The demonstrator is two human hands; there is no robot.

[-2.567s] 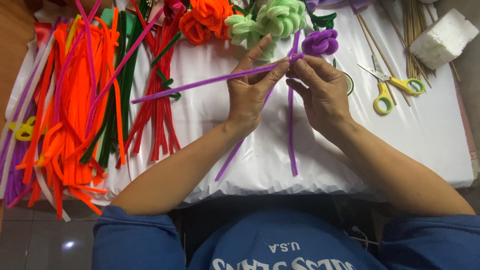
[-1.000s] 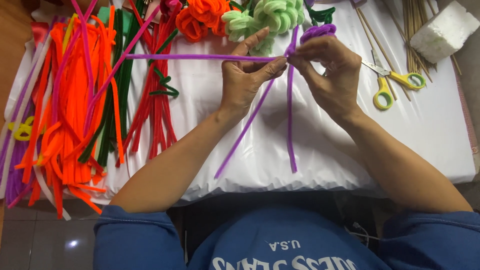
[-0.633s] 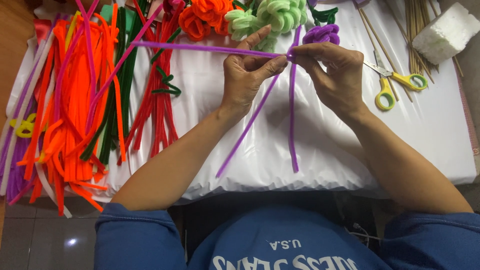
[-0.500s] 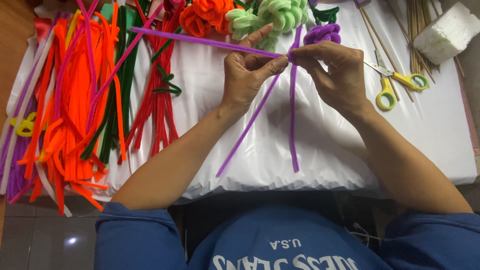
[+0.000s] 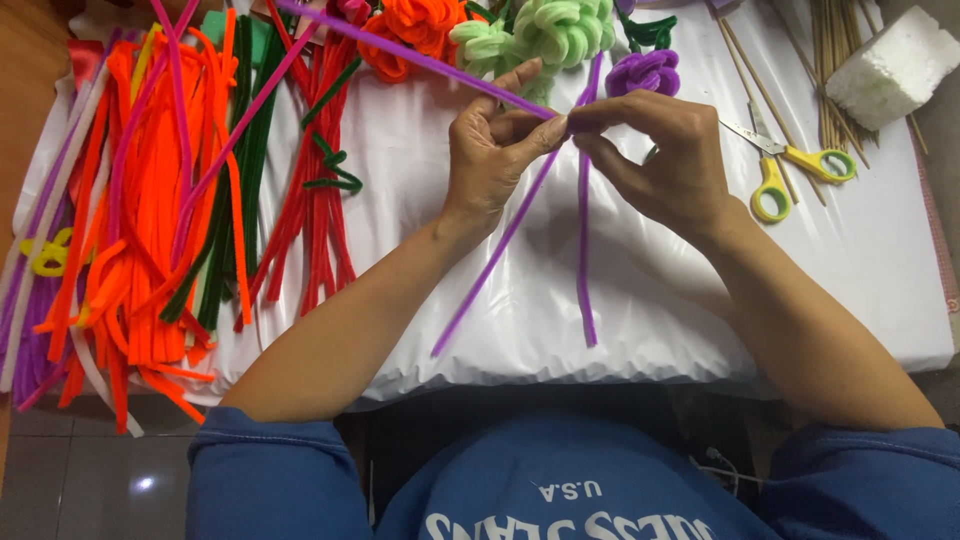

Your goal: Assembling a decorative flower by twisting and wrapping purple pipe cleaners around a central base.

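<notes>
We pinch the purple pipe cleaners (image 5: pixel 583 250) between our left hand (image 5: pixel 495 150) and right hand (image 5: pixel 665 160), fingertips meeting above the white table (image 5: pixel 860 290). They are fuzzy, thin, crossing there; two ends hang down, one slants up-left toward the orange flower (image 5: pixel 415 30).

No packages, labels, signs or screens in view; only loose craft materials on white-covered table (image 5: pixel 880 270).

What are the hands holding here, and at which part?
Both the left hand and right hand pinch purple pipe cleaners where they cross, near the top; long ends hang free.
</notes>
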